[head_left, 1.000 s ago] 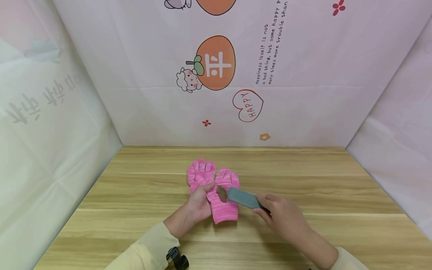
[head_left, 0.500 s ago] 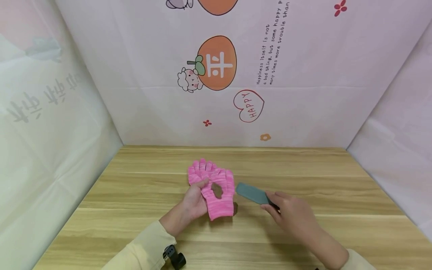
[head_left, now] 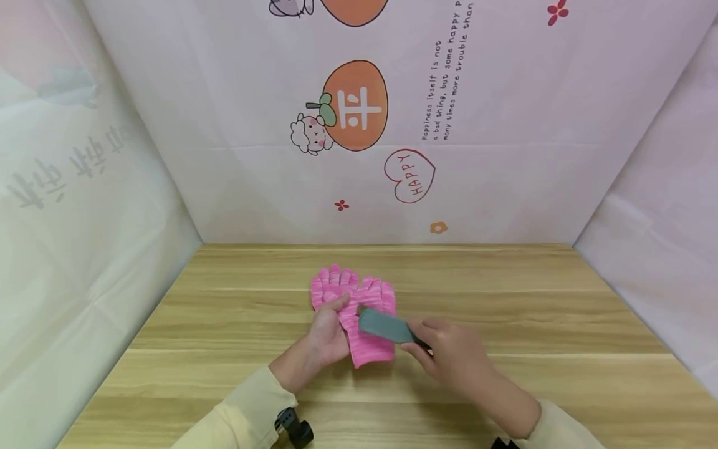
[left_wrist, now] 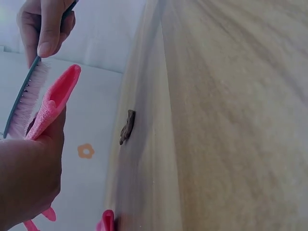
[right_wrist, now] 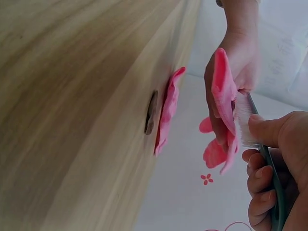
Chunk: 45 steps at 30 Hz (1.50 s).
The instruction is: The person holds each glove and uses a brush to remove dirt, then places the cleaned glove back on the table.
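Note:
My left hand (head_left: 327, 333) holds a pink knit glove (head_left: 370, 353) raised off the table, thumb on its upper face. A brown patch (head_left: 360, 308) shows on the glove, mostly covered by a brush. That brush (head_left: 387, 327) has a grey-green back and pale bristles (right_wrist: 244, 115), which press against the glove's face. My right hand (head_left: 457, 355) grips its handle, thumb along the back. A second pink glove (head_left: 328, 285) lies flat on the table, partly behind the left hand and held glove. A brown, irregular piece (right_wrist: 151, 113) lies beside it in the right wrist view.
The wood-grain table (head_left: 224, 330) reaches back to a white printed cloth (head_left: 493, 156). Pale cloth sides (head_left: 129, 187) rise on the left and right. A black camera mount (head_left: 294, 429) sits on the left wrist.
Half a second ago the brush was apart from the glove, to its right, and the brown patch showed fully. Now the brush has moved left over it. The held glove has shifted slightly right.

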Available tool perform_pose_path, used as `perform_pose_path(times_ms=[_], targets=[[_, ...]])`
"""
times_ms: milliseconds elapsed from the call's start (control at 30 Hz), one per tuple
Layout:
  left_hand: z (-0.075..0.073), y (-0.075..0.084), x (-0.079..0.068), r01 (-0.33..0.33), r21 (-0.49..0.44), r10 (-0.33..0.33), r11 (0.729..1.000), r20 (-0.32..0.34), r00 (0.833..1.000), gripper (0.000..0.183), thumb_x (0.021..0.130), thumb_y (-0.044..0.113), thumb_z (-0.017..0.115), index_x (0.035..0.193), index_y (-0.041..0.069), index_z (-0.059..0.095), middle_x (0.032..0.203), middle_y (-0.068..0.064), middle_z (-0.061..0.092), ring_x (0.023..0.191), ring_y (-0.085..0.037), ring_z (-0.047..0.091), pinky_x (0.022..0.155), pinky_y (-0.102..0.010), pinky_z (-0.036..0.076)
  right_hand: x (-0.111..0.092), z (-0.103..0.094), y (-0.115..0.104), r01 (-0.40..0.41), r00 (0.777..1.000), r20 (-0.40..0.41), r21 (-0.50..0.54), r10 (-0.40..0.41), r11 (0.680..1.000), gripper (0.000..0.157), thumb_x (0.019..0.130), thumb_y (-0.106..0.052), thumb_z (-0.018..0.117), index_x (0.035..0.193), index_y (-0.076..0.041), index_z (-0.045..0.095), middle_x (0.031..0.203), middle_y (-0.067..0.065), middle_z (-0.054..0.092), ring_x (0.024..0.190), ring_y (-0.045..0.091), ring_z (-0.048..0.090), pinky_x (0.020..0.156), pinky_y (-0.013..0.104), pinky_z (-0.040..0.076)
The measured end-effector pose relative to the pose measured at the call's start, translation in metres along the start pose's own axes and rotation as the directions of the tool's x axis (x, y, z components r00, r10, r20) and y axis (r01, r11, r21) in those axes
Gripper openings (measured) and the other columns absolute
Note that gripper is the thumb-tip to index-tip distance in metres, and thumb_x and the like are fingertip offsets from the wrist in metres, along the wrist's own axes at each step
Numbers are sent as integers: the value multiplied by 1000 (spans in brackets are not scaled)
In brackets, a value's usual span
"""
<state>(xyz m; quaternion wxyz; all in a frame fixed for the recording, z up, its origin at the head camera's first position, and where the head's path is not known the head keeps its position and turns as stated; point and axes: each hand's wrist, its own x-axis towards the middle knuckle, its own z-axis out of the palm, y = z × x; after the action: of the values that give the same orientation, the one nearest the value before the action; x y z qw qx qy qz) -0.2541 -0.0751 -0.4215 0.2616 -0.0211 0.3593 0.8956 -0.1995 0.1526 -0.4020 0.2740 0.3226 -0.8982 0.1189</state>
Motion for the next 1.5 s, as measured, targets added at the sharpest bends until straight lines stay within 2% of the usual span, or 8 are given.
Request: perform_pose_path(times_ms=[200,367,733,867,967,1067,1267,1500], targets=[[1,0,1,2,4,-2,1000,23,1000,52,104,34,25,146,3,29,137,-13,44,135,-29,36,112,-43,30,0,4,-1,-11,1000,25,29,10,1000,34,78,-28,82,102,-5,73,79,0,64,59,5,48,48,18,41],[0,0,2,10,-17,-10,1000,30,999,53,104,35,24,146,2,27,134,-13,44,135,-29,34,113,-44,28,0,6,1,12,1000,28,27,-13,1000,35,79,-29,82,102,-4,73,81,2,67,63,9,58,51,24,50],[-3,0,2,15,-34,-14,999,11,1000,41,106,34,22,131,7,38,105,-1,52,100,-13,51,109,-38,34,-3,5,3,39,999,33,31,-40,999,37,77,-26,83,103,-1,74,82,5,68,69,15,66,54,29,55],[-4,0,1,8,-18,-7,1000,18,1000,48,106,35,19,141,5,32,124,-8,52,113,-17,51,110,-38,34,-6,3,2,28,999,35,24,-29,999,39,77,-26,83,106,-2,73,87,8,71,74,19,69,57,32,57],[-5,1,1,-12,-12,13,1000,13,1000,53,106,34,19,150,4,23,147,-15,38,132,-25,40,112,-40,30,-9,0,2,0,999,46,17,-1,1000,41,77,-27,83,109,-4,73,90,6,71,75,19,69,58,32,57],[-6,3,1,-28,-19,28,999,0,1000,54,106,33,19,151,3,22,146,-16,37,129,-24,42,112,-41,30,-14,-3,4,-23,998,54,4,23,1000,39,77,-28,83,109,-7,74,92,3,71,74,18,68,56,31,56],[-8,8,0,-43,-21,42,999,-49,998,47,106,32,22,144,5,31,119,-5,54,101,-14,55,106,-38,38,-21,-8,14,-7,999,48,-12,8,1000,33,77,-27,83,101,-7,74,90,0,70,70,14,66,54,29,54],[-11,17,-2,-48,-28,48,998,-4,999,54,106,35,21,153,9,20,152,-13,32,135,-27,36,112,-43,31,-27,-15,25,-23,999,23,-50,24,999,34,75,-23,84,100,-3,73,78,-1,66,59,7,58,46,22,47]])
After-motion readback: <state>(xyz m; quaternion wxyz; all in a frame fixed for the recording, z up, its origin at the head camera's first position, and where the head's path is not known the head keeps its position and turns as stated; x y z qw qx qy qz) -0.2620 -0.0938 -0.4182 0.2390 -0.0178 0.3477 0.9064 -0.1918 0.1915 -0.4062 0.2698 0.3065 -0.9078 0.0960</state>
